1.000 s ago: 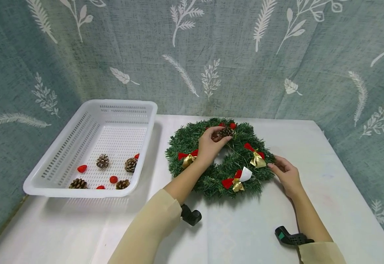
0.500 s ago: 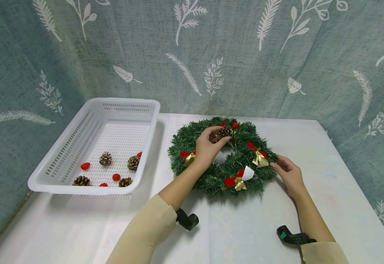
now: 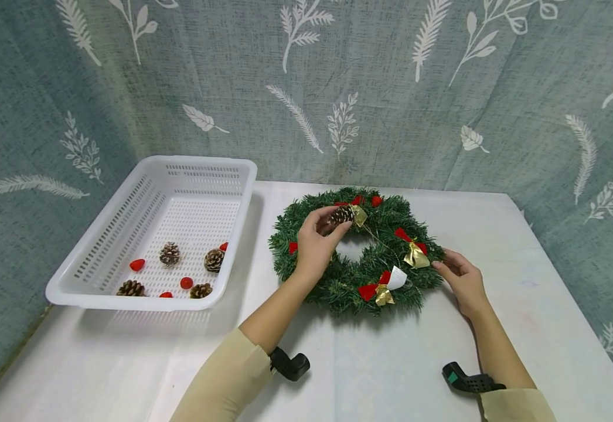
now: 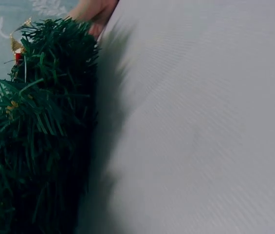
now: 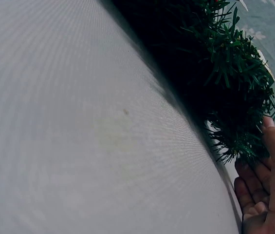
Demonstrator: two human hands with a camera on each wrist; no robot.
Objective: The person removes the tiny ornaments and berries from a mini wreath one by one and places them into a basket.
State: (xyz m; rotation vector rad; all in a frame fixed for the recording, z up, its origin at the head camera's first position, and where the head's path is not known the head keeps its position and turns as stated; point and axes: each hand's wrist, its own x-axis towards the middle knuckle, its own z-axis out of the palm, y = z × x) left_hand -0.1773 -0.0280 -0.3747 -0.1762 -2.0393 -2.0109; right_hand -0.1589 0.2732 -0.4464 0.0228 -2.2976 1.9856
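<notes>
A green wreath [image 3: 327, 293] with red and gold bows lies on the table. Over its upper left part, my left hand [image 3: 314, 243] holds a brown pine cone [image 3: 340, 215] between thumb and fingers. A small gold ribbon [image 3: 360, 215] sits at the cone's right end, and a thin gold cord runs from there toward the wreath's right side. My right hand [image 3: 462, 281] grips the wreath's right edge; in the right wrist view its thumb [image 5: 269, 127] lies against the greenery [image 5: 229, 63]. The left wrist view shows only the wreath's side [image 4: 40, 126] and part of a hand.
A white perforated basket [image 3: 74, 275] stands at the left of the table [image 3: 385, 363], holding several pine cones [image 3: 169, 254] and red pieces [image 3: 137, 265]. Behind the table hangs a patterned green-grey curtain [image 3: 243, 135]. A black wrist camera [image 3: 290, 366] is on each forearm.
My left hand has drawn the pine cone to the left and slightly down, bringing the gold ribbon into view. My right hand keeps its place on the wreath. The head view has shifted slightly.
</notes>
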